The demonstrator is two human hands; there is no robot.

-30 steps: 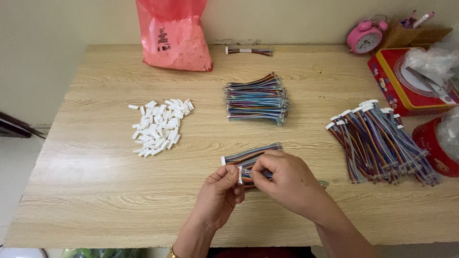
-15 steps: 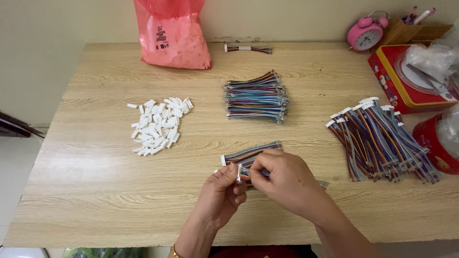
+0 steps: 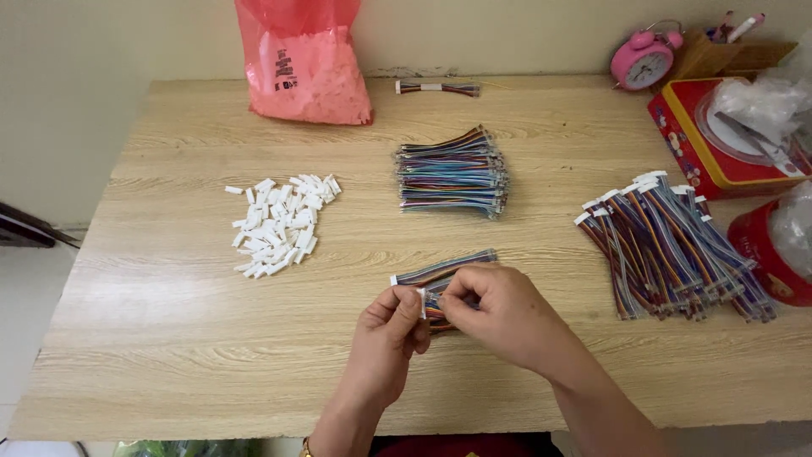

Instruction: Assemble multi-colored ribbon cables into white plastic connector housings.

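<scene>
Unmoved, both hands (image 3: 457,317) pinch striped, white-tipped ribbon cable (image 3: 433,306).

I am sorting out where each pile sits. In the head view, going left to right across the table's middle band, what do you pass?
Heap of small white plastic connectors → neat stack of multicoloured ribbon wires → fanned pile of multicoloured wires with white end plugs → red round tin under clear plastic.
</scene>
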